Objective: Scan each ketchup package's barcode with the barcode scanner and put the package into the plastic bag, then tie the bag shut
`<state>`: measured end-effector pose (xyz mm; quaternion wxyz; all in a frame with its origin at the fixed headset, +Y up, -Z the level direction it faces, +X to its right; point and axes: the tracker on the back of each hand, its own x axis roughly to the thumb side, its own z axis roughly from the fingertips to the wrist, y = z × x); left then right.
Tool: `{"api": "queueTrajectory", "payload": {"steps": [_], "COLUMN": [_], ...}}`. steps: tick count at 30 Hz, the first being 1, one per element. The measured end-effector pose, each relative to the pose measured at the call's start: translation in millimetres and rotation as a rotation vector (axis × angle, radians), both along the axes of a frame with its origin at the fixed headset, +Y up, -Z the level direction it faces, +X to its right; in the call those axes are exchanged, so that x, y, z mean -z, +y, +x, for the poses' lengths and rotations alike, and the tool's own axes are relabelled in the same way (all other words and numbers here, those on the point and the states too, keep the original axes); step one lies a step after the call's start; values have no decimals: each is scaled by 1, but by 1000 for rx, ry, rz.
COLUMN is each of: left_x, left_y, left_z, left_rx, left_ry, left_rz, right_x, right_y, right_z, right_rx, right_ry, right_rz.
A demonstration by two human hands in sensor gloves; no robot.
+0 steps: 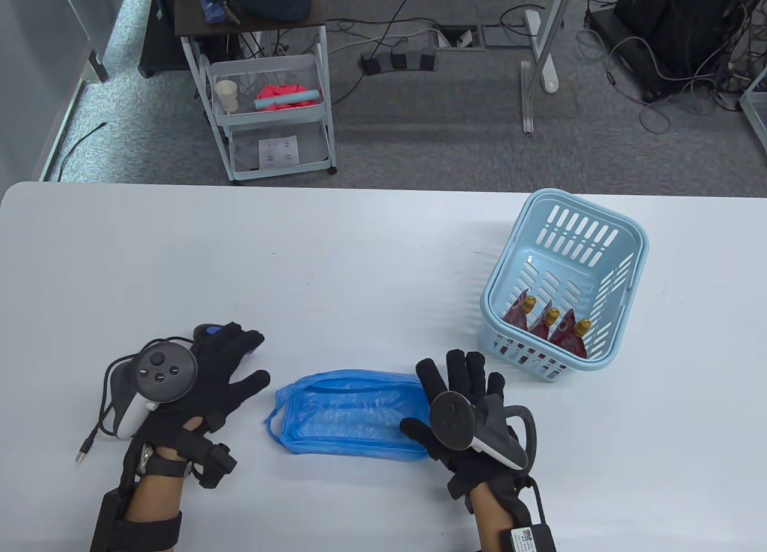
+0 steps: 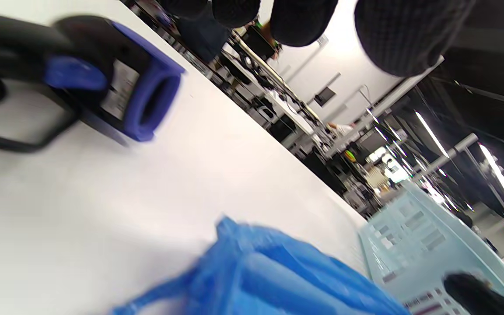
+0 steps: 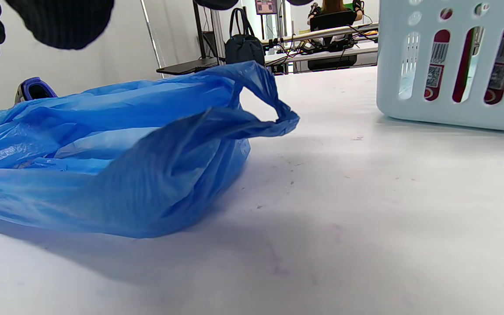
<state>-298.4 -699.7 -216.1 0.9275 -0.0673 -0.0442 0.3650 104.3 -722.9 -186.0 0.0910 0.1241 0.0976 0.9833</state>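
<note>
A flattened blue plastic bag point(image 1: 350, 411) point(image 3: 116, 153) point(image 2: 269, 275) lies near the table's front edge between my hands. My right hand point(image 1: 461, 378) is open with straight fingers point(image 3: 59, 19) over the bag's right end, holding nothing. My left hand point(image 1: 236, 360) is spread open above a black and blue barcode scanner point(image 1: 210, 331) point(image 2: 116, 87), which lies on the table; the fingers point(image 2: 405, 30) hang above it without gripping. Three red ketchup packages point(image 1: 545, 324) point(image 3: 435, 65) with gold caps stand in a light blue basket point(image 1: 623, 258) point(image 3: 453, 109) at the right.
The scanner's black cable ends in a loose USB plug point(image 1: 82, 454) on the table at the far left. Beyond the table's far edge stands a white wire cart point(image 1: 269, 114). The basket point(image 2: 431, 245) is an arm's reach right of the bag.
</note>
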Motion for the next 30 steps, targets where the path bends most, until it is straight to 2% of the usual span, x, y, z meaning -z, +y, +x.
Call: {"api": "queueTrajectory", "payload": {"steps": [5,11,24,30], "left_x": [0,3,22,33], "left_y": [-9,-28,-59,-62], "left_z": [-28,-46,-46,-43], "left_rx": [21,63,151,219], "left_ry": [149,239,352,384], "left_rz": [-38,-128,-303,-318], "right_x": [0,0,1,1], "right_y": [0,0,-1,-1], "right_z": [0,0,0,0], "right_rx": [2,9,20,23], "right_ry": [0,4,3,2], "right_rz": [-2,-4,-17,-22]}}
